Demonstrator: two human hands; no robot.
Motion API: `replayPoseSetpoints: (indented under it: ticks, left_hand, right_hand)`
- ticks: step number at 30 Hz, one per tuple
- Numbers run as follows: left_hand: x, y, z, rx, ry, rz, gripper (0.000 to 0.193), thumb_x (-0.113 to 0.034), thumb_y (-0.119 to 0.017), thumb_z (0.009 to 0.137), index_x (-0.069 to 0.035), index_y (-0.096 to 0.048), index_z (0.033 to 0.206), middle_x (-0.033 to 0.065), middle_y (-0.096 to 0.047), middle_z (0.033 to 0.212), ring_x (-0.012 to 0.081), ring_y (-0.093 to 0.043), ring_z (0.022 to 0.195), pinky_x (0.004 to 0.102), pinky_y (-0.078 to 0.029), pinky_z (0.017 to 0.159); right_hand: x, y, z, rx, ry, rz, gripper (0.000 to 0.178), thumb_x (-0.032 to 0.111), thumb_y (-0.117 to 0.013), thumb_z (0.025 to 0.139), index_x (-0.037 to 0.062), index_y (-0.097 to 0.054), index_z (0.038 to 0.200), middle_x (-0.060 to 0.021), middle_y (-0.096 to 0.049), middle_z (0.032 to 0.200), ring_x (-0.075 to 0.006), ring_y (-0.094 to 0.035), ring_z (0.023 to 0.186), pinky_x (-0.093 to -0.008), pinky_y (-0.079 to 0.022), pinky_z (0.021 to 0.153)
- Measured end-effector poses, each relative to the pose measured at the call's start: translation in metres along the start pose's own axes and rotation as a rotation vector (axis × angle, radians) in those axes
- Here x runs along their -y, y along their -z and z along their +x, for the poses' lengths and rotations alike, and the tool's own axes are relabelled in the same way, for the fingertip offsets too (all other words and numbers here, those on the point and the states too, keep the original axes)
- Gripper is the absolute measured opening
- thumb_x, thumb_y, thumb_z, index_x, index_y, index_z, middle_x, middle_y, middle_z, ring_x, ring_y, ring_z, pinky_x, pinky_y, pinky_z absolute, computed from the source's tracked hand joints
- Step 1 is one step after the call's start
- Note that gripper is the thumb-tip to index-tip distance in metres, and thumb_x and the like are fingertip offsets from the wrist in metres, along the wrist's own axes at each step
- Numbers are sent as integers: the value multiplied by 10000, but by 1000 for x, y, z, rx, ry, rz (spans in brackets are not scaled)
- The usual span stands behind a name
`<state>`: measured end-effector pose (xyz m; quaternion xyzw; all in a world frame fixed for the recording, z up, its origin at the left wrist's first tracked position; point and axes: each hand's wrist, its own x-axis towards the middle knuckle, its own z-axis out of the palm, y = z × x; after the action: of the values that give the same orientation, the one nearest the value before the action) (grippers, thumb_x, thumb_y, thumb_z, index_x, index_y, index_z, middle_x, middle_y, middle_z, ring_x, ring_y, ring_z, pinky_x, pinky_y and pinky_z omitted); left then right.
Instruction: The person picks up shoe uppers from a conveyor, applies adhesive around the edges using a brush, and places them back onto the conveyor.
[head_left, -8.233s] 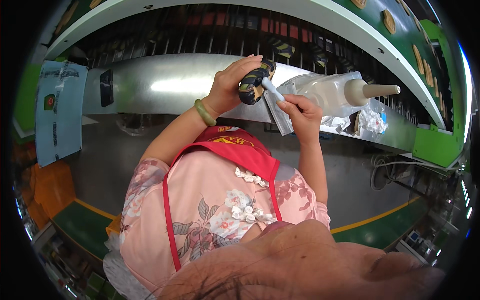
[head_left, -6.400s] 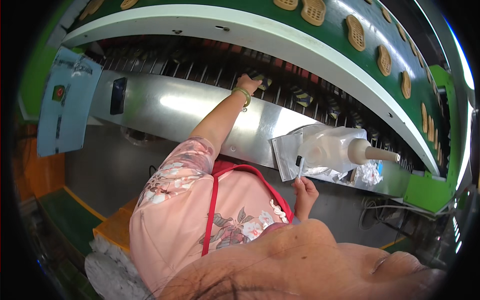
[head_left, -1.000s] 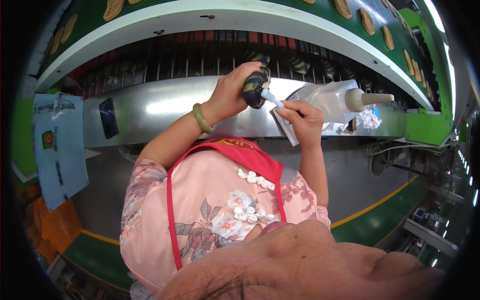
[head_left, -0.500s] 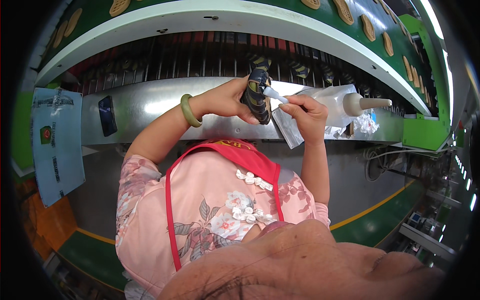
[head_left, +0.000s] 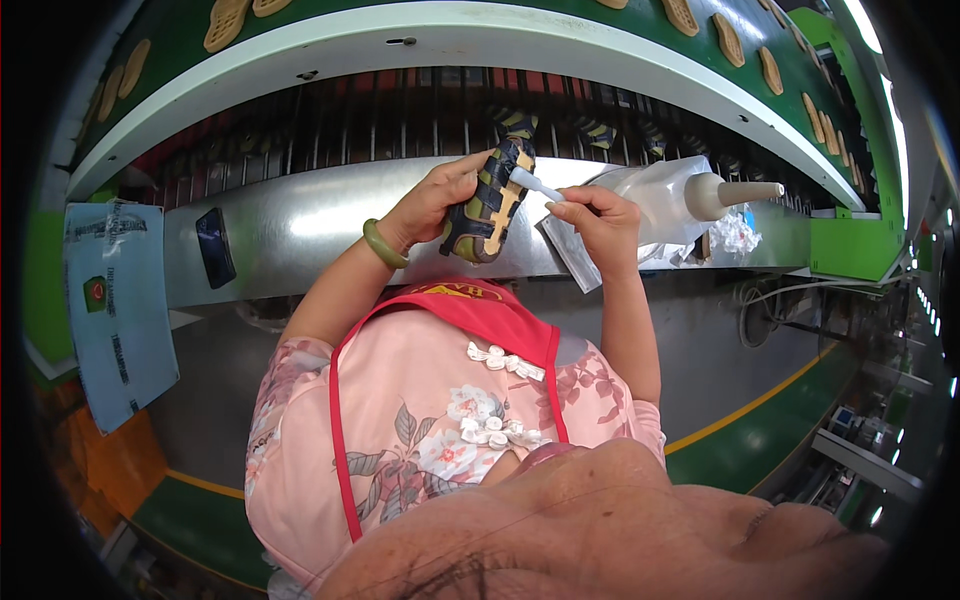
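My left hand (head_left: 432, 208) is closed around a small sandal upper (head_left: 483, 208) with dark navy and olive straps. Its underside is turned up, showing a tan strip down the middle. Between the thumb and fingers of my right hand (head_left: 606, 222) is a small pale brush (head_left: 538, 184). The brush's light-coloured tip rests against the tan underside, near the upper's far half. Beside my right hand, a translucent squeeze bottle (head_left: 655, 205) with a long beige nozzle lies on its side on the metal ledge (head_left: 300, 220).
Beyond the ledge runs a rack of dark bars holding more strapped uppers (head_left: 597, 133). Farther back, tan soles (head_left: 728, 40) lie on a green conveyor belt (head_left: 560, 10). A phone (head_left: 214, 247) and a blue printed board (head_left: 118, 310) are at left; crumpled white material (head_left: 735, 235) is at right.
My left hand has turned the sandal upper from its strapped side to its tan underside and tilted it leftward. My right hand and the brush have shifted slightly left.
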<state>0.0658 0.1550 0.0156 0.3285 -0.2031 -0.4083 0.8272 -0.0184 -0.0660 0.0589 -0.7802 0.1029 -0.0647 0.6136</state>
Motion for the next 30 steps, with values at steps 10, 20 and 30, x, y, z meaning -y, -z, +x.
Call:
replayPoseSetpoints:
  ticks: [10,20,30]
  left_hand:
    - [9,-4,3,-134,-86,-41,655,-374,-530,904,7,-295,1382,110,-535,1212,153,-578,1035,285,-493,871]
    - [2,-3,2,-292,-207,89,574,-246,-503,925,-17,-279,1400,133,-523,1239,178,-588,1033,299,-506,850]
    - [8,-12,-1,-300,-124,168,551,-204,-549,892,-26,-356,1378,108,-553,1200,146,-562,1028,272,-462,880]
  right_hand:
    - [0,-11,-8,-60,-53,-19,178,66,-735,744,-14,-695,897,-38,-666,738,-67,-586,669,-201,-463,615]
    - [-8,-26,-33,64,-166,135,149,96,-680,814,-32,-678,892,-37,-647,717,-76,-585,662,-203,-457,614]
    - [-17,-28,-13,-68,-26,119,140,91,-680,814,-26,-675,891,-25,-636,704,-66,-573,663,-200,-455,623]
